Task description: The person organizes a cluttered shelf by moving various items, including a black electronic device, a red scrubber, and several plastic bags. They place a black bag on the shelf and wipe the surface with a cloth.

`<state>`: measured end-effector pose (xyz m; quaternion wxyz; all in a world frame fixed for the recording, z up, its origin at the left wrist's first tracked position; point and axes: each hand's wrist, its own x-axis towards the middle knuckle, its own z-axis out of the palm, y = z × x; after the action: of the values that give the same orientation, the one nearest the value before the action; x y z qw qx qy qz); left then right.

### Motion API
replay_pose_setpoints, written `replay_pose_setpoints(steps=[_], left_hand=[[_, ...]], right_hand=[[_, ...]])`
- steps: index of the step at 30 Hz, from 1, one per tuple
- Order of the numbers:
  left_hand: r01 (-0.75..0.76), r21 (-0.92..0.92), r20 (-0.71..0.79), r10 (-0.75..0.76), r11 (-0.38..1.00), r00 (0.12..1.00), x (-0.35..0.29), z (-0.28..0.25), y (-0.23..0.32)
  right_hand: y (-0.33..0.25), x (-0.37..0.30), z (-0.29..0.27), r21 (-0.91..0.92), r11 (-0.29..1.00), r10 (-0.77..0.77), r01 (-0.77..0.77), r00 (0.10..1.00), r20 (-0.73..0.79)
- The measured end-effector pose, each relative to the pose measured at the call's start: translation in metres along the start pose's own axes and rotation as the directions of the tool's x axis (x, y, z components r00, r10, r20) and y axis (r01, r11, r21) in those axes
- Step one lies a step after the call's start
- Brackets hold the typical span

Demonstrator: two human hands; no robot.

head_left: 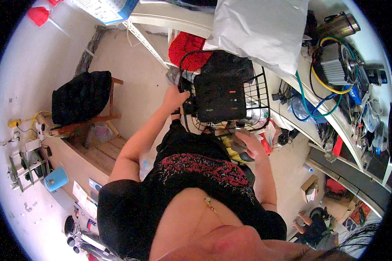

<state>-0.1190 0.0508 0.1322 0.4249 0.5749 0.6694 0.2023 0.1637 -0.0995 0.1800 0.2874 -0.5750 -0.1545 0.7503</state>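
Note:
A black wire basket (259, 93) is in front of me. Inside it lies a black, box-like thing (217, 100) with small orange and white marks, and dark crumpled material (231, 68) sits behind that. At the basket's left rim, my left hand (175, 96) is closed with its thumb over the edge. My right hand (251, 145) is just below the basket's near right corner. Motion blurs its fingers, and a dark patch next to them is too smeared to name.
A shelf on the right carries a large white bag (259, 32), a metal motor (335, 65) and coiled hoses (302, 93). Red fluffy cloth (187, 50) lies behind the basket. To the left stands a wooden chair (113, 93) draped with a black garment (80, 98). Another person (313, 228) is at lower right.

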Motion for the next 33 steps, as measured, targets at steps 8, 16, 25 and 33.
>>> replay_pose_setpoints(steps=[8, 16, 25, 33], left_hand=[[-0.141, 0.185, 0.173, 0.109, 0.973, 0.979, -0.034, -0.03, 0.068], [-0.351, 0.36, 0.162, 0.312, 0.864, 0.936, -0.057, -0.033, 0.108], [-0.409, 0.403, 0.152, 0.381, 0.819, 0.912, -0.055, -0.026, 0.098], [-0.357, 0.37, 0.163, 0.318, 0.858, 0.934, -0.058, -0.026, 0.099]], right_hand=[[-0.077, -0.02, 0.015, -0.388, 0.894, -0.297, 0.225, 0.945, -0.137], [0.017, 0.178, 0.009, -0.982, 0.106, -0.955, 0.154, 0.292, -0.057], [0.019, 0.182, 0.096, -0.751, 0.06, -0.899, 0.657, 0.362, 0.245], [-0.032, 0.18, 0.027, -0.886, -0.189, -0.87, 0.423, 0.347, 0.351]])
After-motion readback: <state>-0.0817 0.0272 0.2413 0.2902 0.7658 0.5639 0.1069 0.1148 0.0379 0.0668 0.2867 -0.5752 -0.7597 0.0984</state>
